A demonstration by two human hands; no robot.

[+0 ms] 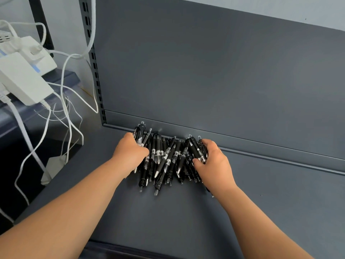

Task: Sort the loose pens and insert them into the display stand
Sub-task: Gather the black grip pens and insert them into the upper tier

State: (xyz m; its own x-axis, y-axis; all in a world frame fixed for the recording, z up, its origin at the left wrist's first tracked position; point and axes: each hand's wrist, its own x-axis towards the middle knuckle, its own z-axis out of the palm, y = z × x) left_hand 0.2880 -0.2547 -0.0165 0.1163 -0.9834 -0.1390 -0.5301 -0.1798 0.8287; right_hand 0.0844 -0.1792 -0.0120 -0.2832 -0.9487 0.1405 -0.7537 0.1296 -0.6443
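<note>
Both bare forearms enter from the lower corners of the view and converge toward the back edge of the shelf. Left hand: back uppermost, fingers curled round the left end of a heap of pens. Right hand: fingers curled over the right end, thumb pressed on a barrel. The hands are apart, with the heap between them.

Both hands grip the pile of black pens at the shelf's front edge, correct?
No: in the head view the pens lie at the back of the shelf, against the rear panel. The left hand and right hand do grip them.
</note>
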